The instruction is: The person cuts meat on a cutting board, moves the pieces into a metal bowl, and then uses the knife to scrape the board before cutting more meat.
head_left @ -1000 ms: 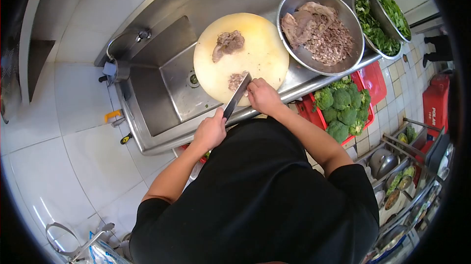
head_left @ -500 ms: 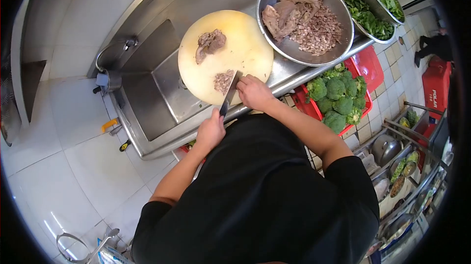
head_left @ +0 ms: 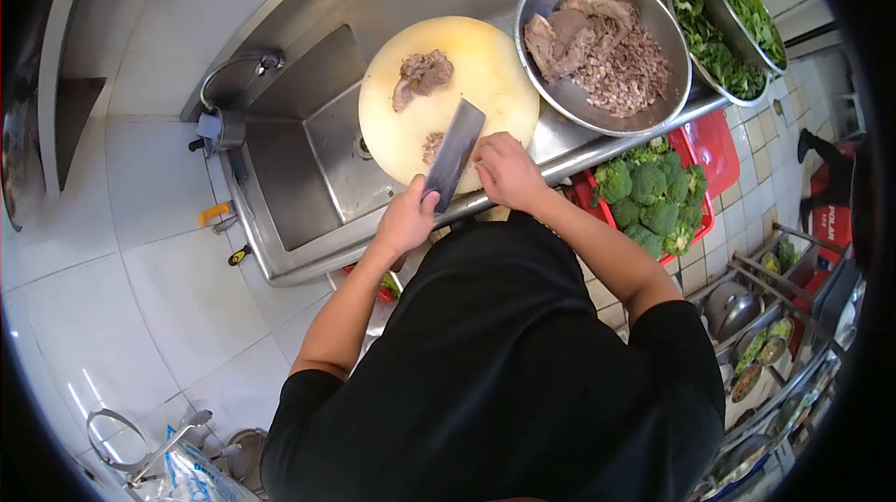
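Mid-frame, my left hand (head_left: 407, 219) grips the cleaver (head_left: 455, 152) beside chopped meat (head_left: 432, 146) on the round board (head_left: 495, 63); my right hand (head_left: 509, 173) curls nearby, whether grasping anything I cannot tell.

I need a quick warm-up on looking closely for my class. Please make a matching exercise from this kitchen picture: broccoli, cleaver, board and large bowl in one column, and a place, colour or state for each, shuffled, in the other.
Things:
1. Broccoli
2. Cleaver
3. Board
4. Large bowl

Places, colours or states:
A. Pale yellow and round
B. Metal, with meat inside
C. In a red basket
D. Gripped in the left hand

Right pairs: 1-C, 2-D, 3-A, 4-B
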